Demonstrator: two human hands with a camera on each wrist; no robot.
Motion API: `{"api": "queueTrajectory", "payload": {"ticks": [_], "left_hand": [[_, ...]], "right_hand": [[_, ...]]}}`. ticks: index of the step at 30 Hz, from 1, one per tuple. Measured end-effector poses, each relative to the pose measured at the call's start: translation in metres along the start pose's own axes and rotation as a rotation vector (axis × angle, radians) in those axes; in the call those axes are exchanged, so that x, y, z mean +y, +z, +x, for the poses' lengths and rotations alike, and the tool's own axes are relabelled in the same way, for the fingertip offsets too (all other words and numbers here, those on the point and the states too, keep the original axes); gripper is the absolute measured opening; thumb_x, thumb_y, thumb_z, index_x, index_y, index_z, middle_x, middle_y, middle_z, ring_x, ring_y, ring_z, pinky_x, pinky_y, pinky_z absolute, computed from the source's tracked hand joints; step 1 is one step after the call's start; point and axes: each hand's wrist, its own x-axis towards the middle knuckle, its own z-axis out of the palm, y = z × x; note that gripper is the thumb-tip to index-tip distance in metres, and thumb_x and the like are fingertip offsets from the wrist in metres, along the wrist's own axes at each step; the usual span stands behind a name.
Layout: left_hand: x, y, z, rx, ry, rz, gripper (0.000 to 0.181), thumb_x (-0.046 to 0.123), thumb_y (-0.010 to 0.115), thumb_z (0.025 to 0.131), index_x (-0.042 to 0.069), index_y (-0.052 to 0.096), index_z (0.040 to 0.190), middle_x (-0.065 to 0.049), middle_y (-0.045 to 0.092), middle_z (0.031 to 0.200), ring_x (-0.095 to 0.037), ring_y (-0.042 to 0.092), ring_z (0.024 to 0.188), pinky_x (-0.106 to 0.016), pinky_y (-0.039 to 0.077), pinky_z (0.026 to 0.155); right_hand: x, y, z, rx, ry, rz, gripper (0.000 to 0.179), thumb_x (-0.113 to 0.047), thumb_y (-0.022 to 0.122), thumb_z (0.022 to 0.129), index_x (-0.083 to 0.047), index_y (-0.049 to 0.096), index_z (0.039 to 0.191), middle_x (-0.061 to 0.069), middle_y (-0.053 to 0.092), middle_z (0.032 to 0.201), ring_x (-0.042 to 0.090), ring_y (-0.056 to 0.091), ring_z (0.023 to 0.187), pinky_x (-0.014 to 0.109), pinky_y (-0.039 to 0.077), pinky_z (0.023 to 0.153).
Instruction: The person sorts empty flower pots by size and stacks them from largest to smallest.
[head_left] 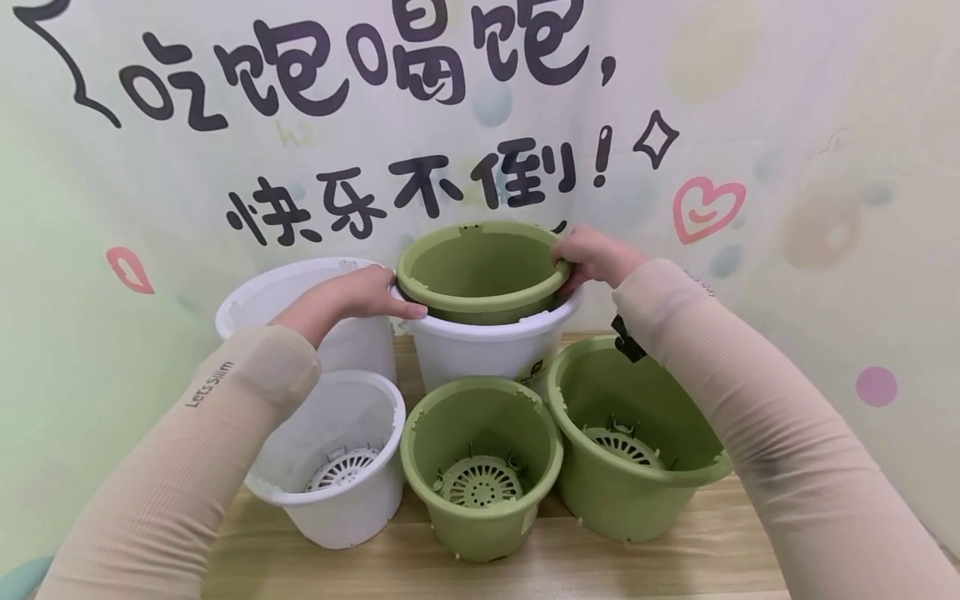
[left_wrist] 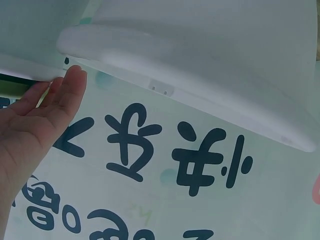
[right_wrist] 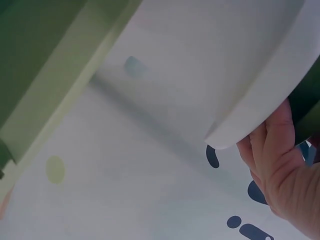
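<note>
In the head view, a green flowerpot (head_left: 483, 267) sits partly inside a white flowerpot (head_left: 480, 354) at the back middle. My left hand (head_left: 367, 292) holds the white pot's left rim, thumb along the front and fingers on the outer side. My right hand (head_left: 596, 257) grips the green pot's right rim, thumb on top and fingers below, close to the white rim. The left wrist view shows the left fingers (left_wrist: 72, 90) near the white rim. In the right wrist view, the right fingers (right_wrist: 275, 130) lie by the white rim and the green wall.
A large white pot (head_left: 300, 275) stands at back left, with a smaller white pot (head_left: 382, 492) in front. A small green pot (head_left: 483, 533) is front centre; a larger green pot (head_left: 630, 508) stands right. They share a wood-grain table (head_left: 420, 575) before a printed wall (head_left: 630, 67).
</note>
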Motion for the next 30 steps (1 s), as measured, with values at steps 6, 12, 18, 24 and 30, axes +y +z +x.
{"api": "queueTrajectory", "payload": {"ticks": [6,12,18,24,30], "left_hand": [[0.000,0.000,0.000,0.000,0.008,-0.002,0.068,0.043,0.062,0.082,-0.012,0.048,0.120,-0.027,0.056,0.113,-0.033,0.053,0.105,-0.045,0.041,0.094],[0.002,-0.002,-0.003,-0.013,0.022,0.005,0.062,0.044,0.061,0.083,-0.009,0.052,0.115,-0.022,0.059,0.104,-0.028,0.054,0.095,-0.043,0.043,0.088],[0.004,-0.002,-0.002,-0.041,0.025,0.033,0.056,0.043,0.058,0.085,-0.006,0.053,0.110,-0.018,0.058,0.099,-0.027,0.051,0.092,-0.042,0.042,0.087],[0.005,-0.003,-0.002,-0.058,0.005,0.042,0.055,0.044,0.057,0.086,-0.005,0.053,0.111,-0.019,0.058,0.105,-0.028,0.051,0.097,-0.044,0.040,0.093],[0.008,-0.003,-0.001,-0.086,0.000,0.065,0.054,0.044,0.054,0.088,-0.005,0.054,0.109,-0.021,0.058,0.108,-0.030,0.052,0.103,-0.046,0.038,0.097]], "right_hand": [[0.000,0.001,0.003,-0.010,0.033,-0.028,0.007,0.009,0.039,0.082,0.003,0.038,0.085,0.017,0.043,0.086,0.024,0.060,0.049,0.032,0.056,0.058],[0.000,0.000,0.003,-0.003,-0.002,-0.228,0.005,0.002,0.040,0.083,0.000,0.042,0.079,0.011,0.052,0.072,0.016,0.059,0.046,0.025,0.054,0.053],[0.006,-0.008,0.008,0.034,-0.132,-0.540,0.021,-0.010,0.045,0.078,-0.011,0.039,0.058,-0.004,0.036,0.042,0.007,0.031,0.035,0.019,0.026,0.036],[0.009,-0.012,0.014,-0.027,-0.180,-0.677,0.022,-0.013,0.046,0.078,-0.013,0.039,0.057,-0.006,0.034,0.044,0.006,0.027,0.038,0.019,0.023,0.038],[0.003,-0.015,0.015,-0.111,-0.150,-0.719,0.023,-0.013,0.044,0.078,-0.013,0.036,0.057,-0.005,0.031,0.042,0.007,0.023,0.037,0.019,0.020,0.038]]}}
